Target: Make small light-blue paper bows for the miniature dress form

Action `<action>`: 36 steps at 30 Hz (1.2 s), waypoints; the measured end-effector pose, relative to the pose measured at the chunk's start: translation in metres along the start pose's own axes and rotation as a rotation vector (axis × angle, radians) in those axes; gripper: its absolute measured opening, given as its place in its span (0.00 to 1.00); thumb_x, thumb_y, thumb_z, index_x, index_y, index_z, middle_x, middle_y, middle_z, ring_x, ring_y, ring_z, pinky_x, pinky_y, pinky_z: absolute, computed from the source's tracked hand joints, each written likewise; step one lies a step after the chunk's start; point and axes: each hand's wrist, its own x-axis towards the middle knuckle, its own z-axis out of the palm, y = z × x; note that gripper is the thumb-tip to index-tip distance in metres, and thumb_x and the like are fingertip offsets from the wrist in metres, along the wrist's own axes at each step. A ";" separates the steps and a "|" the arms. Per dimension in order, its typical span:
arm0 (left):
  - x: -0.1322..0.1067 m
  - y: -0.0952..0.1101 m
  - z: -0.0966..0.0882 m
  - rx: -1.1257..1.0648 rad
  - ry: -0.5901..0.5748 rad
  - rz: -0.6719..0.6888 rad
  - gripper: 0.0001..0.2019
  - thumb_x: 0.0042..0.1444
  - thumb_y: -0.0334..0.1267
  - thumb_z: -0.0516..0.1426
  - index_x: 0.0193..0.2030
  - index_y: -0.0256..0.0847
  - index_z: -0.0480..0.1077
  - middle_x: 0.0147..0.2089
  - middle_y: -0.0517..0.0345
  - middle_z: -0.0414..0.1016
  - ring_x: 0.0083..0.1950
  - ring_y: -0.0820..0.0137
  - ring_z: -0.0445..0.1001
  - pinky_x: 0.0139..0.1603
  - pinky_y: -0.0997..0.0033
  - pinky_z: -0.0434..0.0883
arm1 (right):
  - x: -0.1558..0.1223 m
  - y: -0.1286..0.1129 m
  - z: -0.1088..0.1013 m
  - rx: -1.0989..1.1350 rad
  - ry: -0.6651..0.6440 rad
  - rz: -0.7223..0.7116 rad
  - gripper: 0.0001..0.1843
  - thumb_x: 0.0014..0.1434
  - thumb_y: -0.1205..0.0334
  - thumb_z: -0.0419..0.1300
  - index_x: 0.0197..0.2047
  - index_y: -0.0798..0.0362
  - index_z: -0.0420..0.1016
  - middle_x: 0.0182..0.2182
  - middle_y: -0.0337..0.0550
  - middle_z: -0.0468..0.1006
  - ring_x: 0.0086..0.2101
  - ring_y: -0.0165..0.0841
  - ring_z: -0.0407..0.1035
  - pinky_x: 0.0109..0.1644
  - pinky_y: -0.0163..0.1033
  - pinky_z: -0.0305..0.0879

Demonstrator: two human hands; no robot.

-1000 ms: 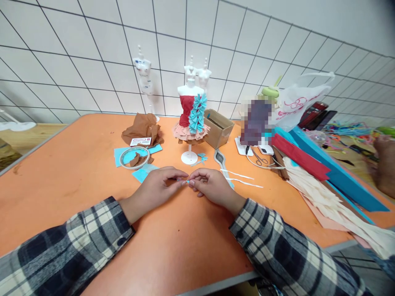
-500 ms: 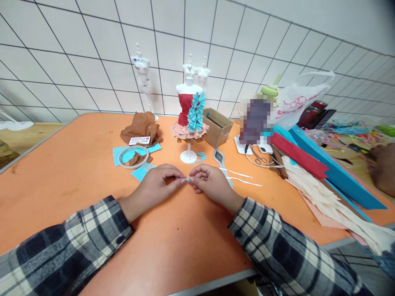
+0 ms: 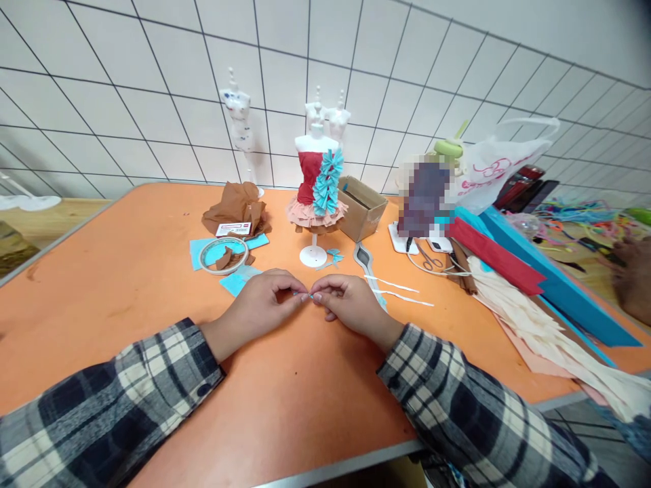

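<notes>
Thumb and fingers of my left hand [image 3: 272,299] are closed in a pinch on a small piece of blue crepe paper [image 3: 310,295]. My right hand [image 3: 348,301] pinches the same piece from the other side, and the fingertips hide most of it. Behind my hands stands a small white mannequin [image 3: 314,144] wearing a red bodice, a pink and brown ruffled skirt and a strip of blue ruffles [image 3: 328,183]. Beside its round base lies a loose blue paper bow [image 3: 334,255]. Just beyond my right hand is a pair of grey-handled tweezers or scissors [image 3: 363,255], partly covered.
To the left, a tape roll [image 3: 224,256] rests on blue paper near crumpled brown paper [image 3: 234,207]. A cardboard box [image 3: 363,210] stands behind. White strips [image 3: 401,297], small scissors [image 3: 432,260] and folded crepe paper [image 3: 501,254] lie to the right. Another person's hand [image 3: 631,279] shows at the far right.
Less of the blue piece shows between my fingertips, which have drawn closer together. The whole view has shifted slightly; the things on the table stay in place.
</notes>
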 end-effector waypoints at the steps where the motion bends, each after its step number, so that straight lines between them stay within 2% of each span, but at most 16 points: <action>1: 0.000 -0.001 0.000 -0.045 -0.009 -0.045 0.10 0.55 0.42 0.58 0.32 0.39 0.77 0.35 0.54 0.80 0.37 0.66 0.76 0.40 0.69 0.69 | 0.000 0.000 -0.001 -0.094 -0.005 -0.089 0.07 0.58 0.63 0.58 0.37 0.52 0.77 0.26 0.37 0.73 0.24 0.26 0.67 0.29 0.34 0.71; 4: -0.002 -0.002 -0.001 -0.310 -0.045 -0.217 0.10 0.52 0.43 0.60 0.32 0.38 0.77 0.35 0.54 0.81 0.38 0.64 0.77 0.41 0.67 0.71 | -0.003 -0.002 -0.008 -0.421 0.030 -0.467 0.10 0.61 0.66 0.55 0.40 0.49 0.79 0.35 0.42 0.78 0.34 0.31 0.72 0.41 0.38 0.71; 6: -0.003 0.000 -0.002 -0.513 -0.058 -0.302 0.10 0.51 0.43 0.61 0.34 0.37 0.77 0.34 0.54 0.81 0.38 0.64 0.78 0.43 0.65 0.72 | -0.007 -0.006 -0.012 -0.575 0.116 -0.695 0.13 0.62 0.68 0.54 0.41 0.48 0.80 0.44 0.45 0.78 0.44 0.34 0.72 0.49 0.40 0.69; 9: -0.004 0.007 -0.003 -0.643 -0.041 -0.369 0.12 0.50 0.45 0.63 0.34 0.36 0.75 0.33 0.54 0.80 0.36 0.63 0.78 0.43 0.62 0.73 | -0.011 -0.014 -0.015 -0.645 0.294 -0.839 0.15 0.63 0.69 0.52 0.44 0.47 0.78 0.54 0.47 0.73 0.54 0.36 0.67 0.56 0.45 0.64; 11: -0.004 0.011 -0.004 -0.656 -0.031 -0.398 0.14 0.49 0.46 0.63 0.34 0.36 0.75 0.33 0.54 0.79 0.35 0.63 0.79 0.41 0.62 0.74 | -0.012 -0.017 -0.013 -0.659 0.332 -0.848 0.14 0.62 0.68 0.53 0.48 0.48 0.76 0.56 0.48 0.71 0.57 0.38 0.64 0.59 0.49 0.61; 13: -0.004 0.012 -0.004 -0.671 -0.027 -0.405 0.14 0.49 0.46 0.63 0.34 0.35 0.75 0.33 0.54 0.79 0.34 0.63 0.78 0.40 0.62 0.74 | -0.011 -0.018 -0.011 -0.693 0.281 -0.839 0.13 0.62 0.64 0.55 0.49 0.49 0.75 0.55 0.48 0.72 0.57 0.40 0.63 0.61 0.52 0.59; 18: -0.003 0.002 -0.002 -0.656 -0.113 -0.348 0.13 0.49 0.45 0.63 0.34 0.36 0.76 0.33 0.54 0.80 0.36 0.64 0.77 0.43 0.63 0.73 | -0.007 -0.015 -0.011 -0.770 0.169 -0.810 0.09 0.64 0.62 0.55 0.42 0.47 0.76 0.41 0.41 0.80 0.50 0.36 0.68 0.64 0.51 0.51; 21: -0.002 -0.005 -0.002 -0.678 -0.166 -0.317 0.10 0.49 0.43 0.63 0.33 0.38 0.78 0.34 0.54 0.81 0.37 0.65 0.77 0.44 0.65 0.72 | -0.008 -0.015 -0.015 -0.831 0.147 -0.835 0.10 0.65 0.63 0.54 0.39 0.45 0.77 0.39 0.37 0.80 0.47 0.35 0.69 0.66 0.53 0.45; 25: -0.001 -0.009 -0.004 -0.720 -0.235 -0.301 0.08 0.48 0.40 0.62 0.32 0.38 0.78 0.35 0.53 0.81 0.38 0.64 0.76 0.45 0.65 0.71 | -0.012 -0.018 -0.017 -0.920 0.091 -0.897 0.13 0.65 0.65 0.51 0.42 0.43 0.76 0.36 0.37 0.79 0.44 0.34 0.68 0.67 0.52 0.43; 28: -0.002 -0.010 -0.006 -0.767 -0.229 -0.270 0.08 0.49 0.38 0.61 0.32 0.38 0.79 0.35 0.52 0.80 0.39 0.63 0.76 0.46 0.64 0.71 | -0.012 -0.019 -0.017 -0.915 0.075 -0.876 0.14 0.65 0.66 0.50 0.42 0.45 0.76 0.35 0.38 0.79 0.42 0.34 0.67 0.67 0.52 0.44; 32: -0.003 -0.008 -0.005 -0.856 -0.133 -0.248 0.12 0.52 0.38 0.57 0.38 0.36 0.79 0.38 0.49 0.81 0.43 0.59 0.77 0.50 0.60 0.71 | -0.008 -0.017 -0.016 -0.802 0.154 -0.776 0.09 0.64 0.64 0.53 0.37 0.49 0.74 0.33 0.40 0.78 0.39 0.34 0.68 0.64 0.49 0.49; 36: -0.002 -0.002 -0.003 -0.713 -0.092 -0.234 0.13 0.56 0.44 0.58 0.42 0.37 0.76 0.41 0.50 0.80 0.42 0.63 0.77 0.46 0.64 0.72 | -0.005 -0.015 -0.014 -0.675 0.229 -0.705 0.06 0.63 0.61 0.56 0.35 0.51 0.73 0.31 0.41 0.78 0.35 0.34 0.68 0.54 0.44 0.59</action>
